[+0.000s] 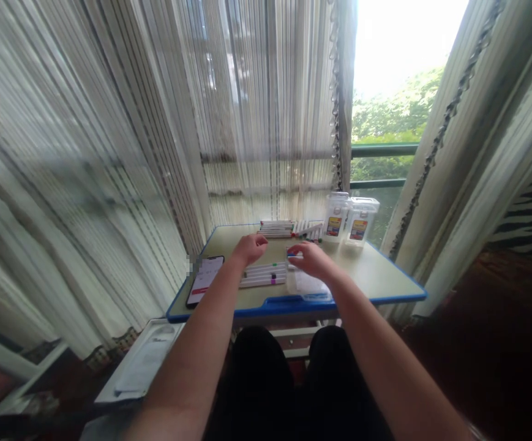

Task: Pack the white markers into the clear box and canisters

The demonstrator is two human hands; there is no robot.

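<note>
My left hand (251, 248) hovers over the middle of the desk, fingers loosely bent, with nothing visible in them. Facing it, my right hand (310, 260) has thumb and fingers curved around a white marker with a blue end (291, 255), which is mostly hidden. Below that hand a clear plastic case (309, 283) lies flat near the desk's front edge. Several white markers (262, 275) lie side by side left of the case, some with green, dark or purple ends. Behind my hands is a row of more markers (275, 229), and a looser group of markers (309, 230) lies right of it.
Two clear plastic cases with labels, one (334, 217) beside the other (360, 222), stand upright at the back right. A phone (205, 280) lies at the desk's left edge. The desk (385, 278) has a blue rim. Curtains (266, 122) hang close behind it.
</note>
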